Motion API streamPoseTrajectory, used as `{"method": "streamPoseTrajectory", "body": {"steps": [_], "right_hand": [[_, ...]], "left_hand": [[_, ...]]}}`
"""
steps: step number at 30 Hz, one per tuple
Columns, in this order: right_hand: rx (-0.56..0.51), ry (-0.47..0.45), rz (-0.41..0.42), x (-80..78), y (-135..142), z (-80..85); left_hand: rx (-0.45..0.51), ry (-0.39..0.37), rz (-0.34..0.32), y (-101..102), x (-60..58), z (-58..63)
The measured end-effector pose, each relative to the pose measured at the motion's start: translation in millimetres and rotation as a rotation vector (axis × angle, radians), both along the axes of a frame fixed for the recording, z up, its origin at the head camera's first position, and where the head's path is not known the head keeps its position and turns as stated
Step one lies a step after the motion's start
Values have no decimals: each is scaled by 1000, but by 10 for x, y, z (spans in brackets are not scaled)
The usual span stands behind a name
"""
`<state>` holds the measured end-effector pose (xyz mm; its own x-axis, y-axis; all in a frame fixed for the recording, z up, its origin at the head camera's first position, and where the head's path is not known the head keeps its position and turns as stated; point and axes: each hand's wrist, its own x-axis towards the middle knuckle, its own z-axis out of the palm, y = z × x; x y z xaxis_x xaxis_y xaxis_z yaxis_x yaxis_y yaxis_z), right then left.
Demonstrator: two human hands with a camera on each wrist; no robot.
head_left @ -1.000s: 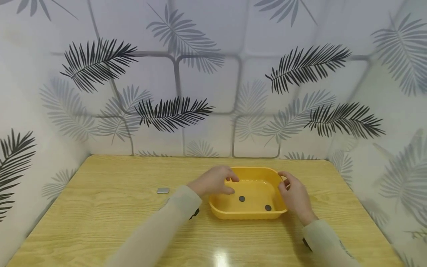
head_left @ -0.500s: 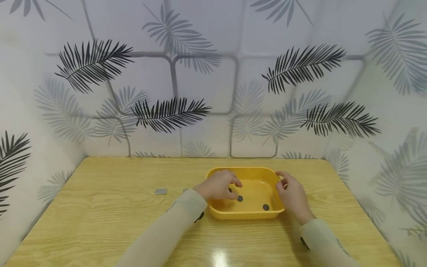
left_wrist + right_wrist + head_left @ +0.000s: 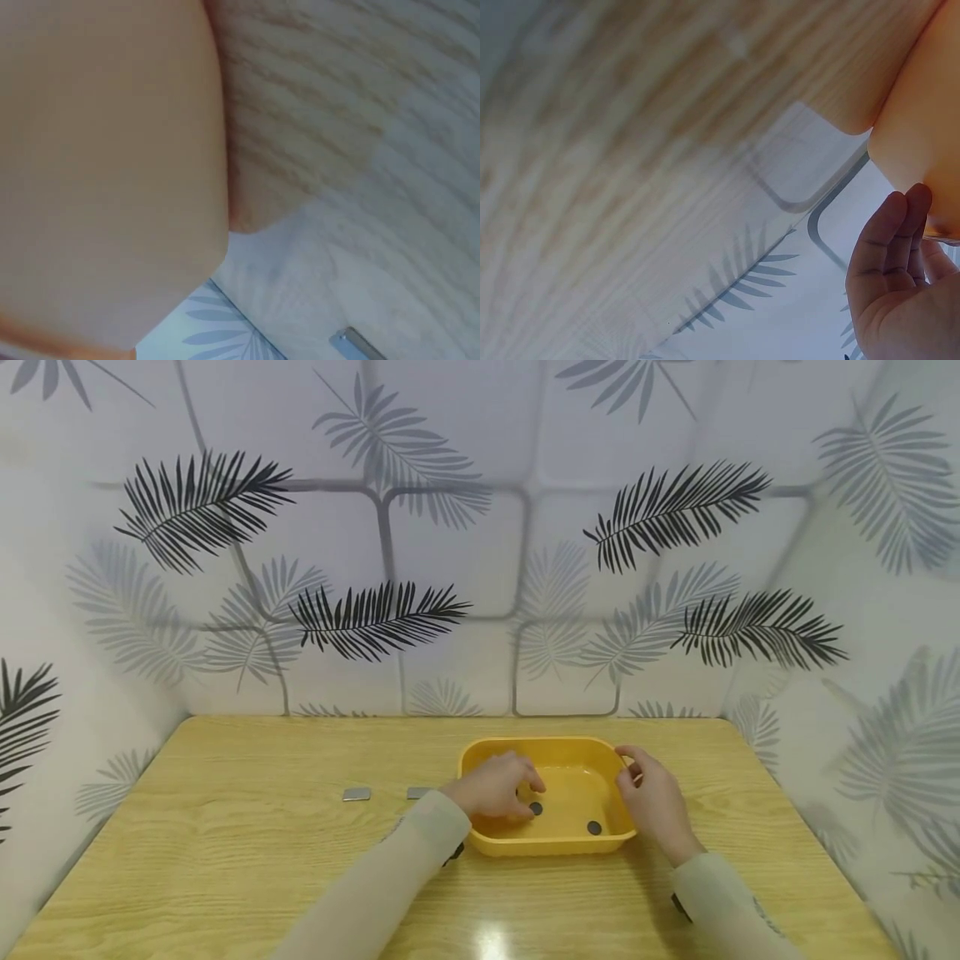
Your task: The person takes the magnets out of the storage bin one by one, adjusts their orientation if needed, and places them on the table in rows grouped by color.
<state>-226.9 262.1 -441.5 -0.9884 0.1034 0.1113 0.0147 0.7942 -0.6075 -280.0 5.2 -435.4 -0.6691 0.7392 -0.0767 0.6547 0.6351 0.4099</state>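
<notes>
In the head view a yellow plastic tray (image 3: 551, 846) sits on the wooden table. Two small dark round discs (image 3: 594, 828) show on its floor. My left hand (image 3: 491, 787) reaches over the left side into the tray, fingers bent and spread from the thumb. Its thumb is close to the left disc (image 3: 536, 808); whether they touch is unclear. My right hand (image 3: 656, 797) grips the tray's right rim between thumb and fingers. In the right wrist view the fingers of that hand (image 3: 900, 285) lie against the tray wall (image 3: 922, 142). The left wrist view shows mostly tray wall (image 3: 112, 172).
Two flat grey rectangular pieces lie on the table left of the tray: one farther out (image 3: 356, 794), the other (image 3: 417, 793) beside my left sleeve (image 3: 390, 868). A leaf-patterned wall covering (image 3: 450, 660) rises behind the table's back edge.
My left hand has moved rightward and lower into the tray, toward the left disc. The second grey piece has come into sight beside the sleeve. My right hand stays at the rim.
</notes>
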Motion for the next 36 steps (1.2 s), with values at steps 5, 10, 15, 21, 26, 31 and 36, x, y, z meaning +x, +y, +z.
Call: {"method": "streamPoseTrajectory", "body": {"steps": [5,10,15,21,26,31,36], "right_hand": [[-1,4,-5,4,-4,-10],[-5,1,-5,4,-11,-8],[-7,9,-3,-3,-3,-19],[-6,24,-2,-6,15,-39],[-12,18,1,-4,10,-47],[-17,11,0,4,0,-32],[-14,10,1,4,3,-13]], "left_hand": [[-7,-6,20,33,-8,-66],[19,-63,66,66,-15,-97],[58,-89,111,90,-6,-79],[67,-82,110,112,-21,-98],[50,-59,88,103,-22,-106],[46,-18,63,98,-28,-91],[77,49,26,72,-36,10]]}}
